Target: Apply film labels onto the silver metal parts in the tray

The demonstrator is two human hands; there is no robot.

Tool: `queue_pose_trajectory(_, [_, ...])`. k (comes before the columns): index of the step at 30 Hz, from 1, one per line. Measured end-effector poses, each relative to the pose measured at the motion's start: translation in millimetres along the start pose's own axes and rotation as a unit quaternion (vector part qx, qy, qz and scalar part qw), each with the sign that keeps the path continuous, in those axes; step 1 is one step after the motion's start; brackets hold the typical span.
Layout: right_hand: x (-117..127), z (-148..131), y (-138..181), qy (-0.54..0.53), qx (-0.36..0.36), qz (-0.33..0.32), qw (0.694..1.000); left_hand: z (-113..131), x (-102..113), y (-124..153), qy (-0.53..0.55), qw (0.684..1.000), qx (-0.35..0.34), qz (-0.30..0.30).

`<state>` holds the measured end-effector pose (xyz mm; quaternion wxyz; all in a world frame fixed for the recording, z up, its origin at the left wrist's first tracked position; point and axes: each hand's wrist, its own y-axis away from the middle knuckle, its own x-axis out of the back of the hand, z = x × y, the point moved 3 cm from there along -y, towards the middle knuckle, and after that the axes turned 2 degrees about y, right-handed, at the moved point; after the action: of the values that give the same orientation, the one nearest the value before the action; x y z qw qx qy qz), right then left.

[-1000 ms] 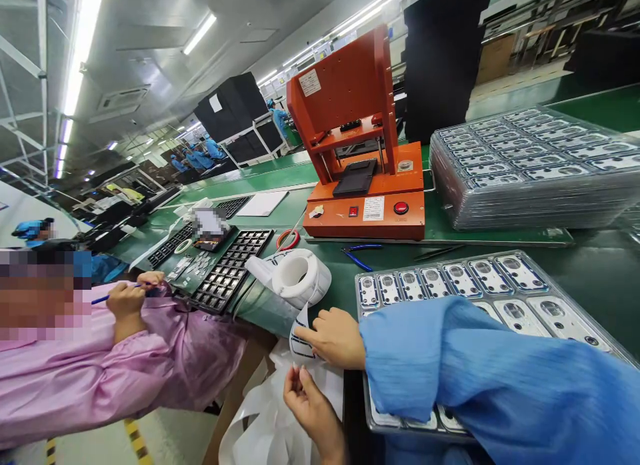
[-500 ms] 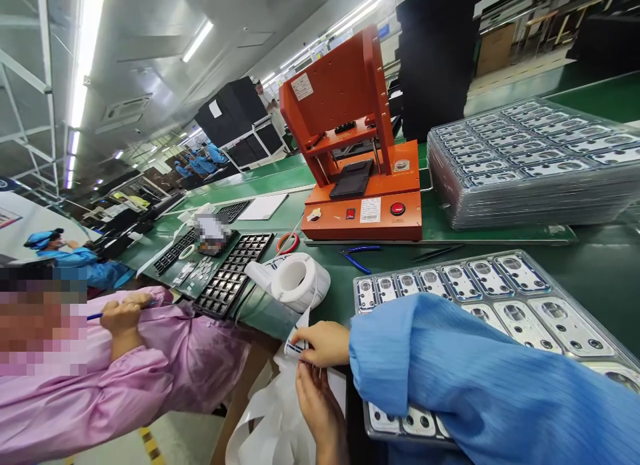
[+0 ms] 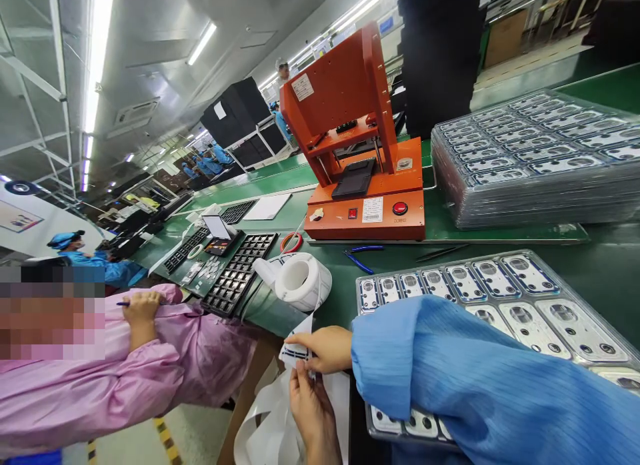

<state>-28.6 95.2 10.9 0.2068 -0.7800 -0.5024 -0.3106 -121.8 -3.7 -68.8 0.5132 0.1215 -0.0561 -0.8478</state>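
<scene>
Light: bright and even, from ceiling tube lamps high above the orange press
Glare: pale sheen on the clear tray stack right of the press
Shadows: soft, short
Distortion: wide-angle bend, strongest at the edges far from the press
Blur: face left of the press pixelated; far background soft
</scene>
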Motion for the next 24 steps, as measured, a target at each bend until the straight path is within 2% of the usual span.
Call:
queue_pose_trajectory(6, [5,-4,1,-0.025,0.008,0.023,0.999,53,-5,-46,0.016,0.998,-0.063,0.022])
queue_pose_trajectory(9, [6,-4,2,-0.029,0.001,0.036,0.999,69,-12,-65,0.025,0.995,-0.086,0.036])
queue_pose_trajectory(12, [7,-4,2,-0.03,0.001,0.044,0.999,66,-18,-66,0.032,0.997,-0.072,0.018])
queue_pose_trajectory(17, [7,-5,3,-0.025,-0.001,0.05,0.998,46,-17,-41,0.036,0.998,-0.04,-0.02])
queue_pose_trajectory(21, [6,-5,4,-0.01,0.004,0.049,0.999,37,-15,-23,0.027,0.998,-0.045,-0.02])
queue_pose_trajectory(24, [5,-4,4,0.002,0.006,0.05,0.999,37,-15,-15,0.0,0.997,-0.074,-0.009])
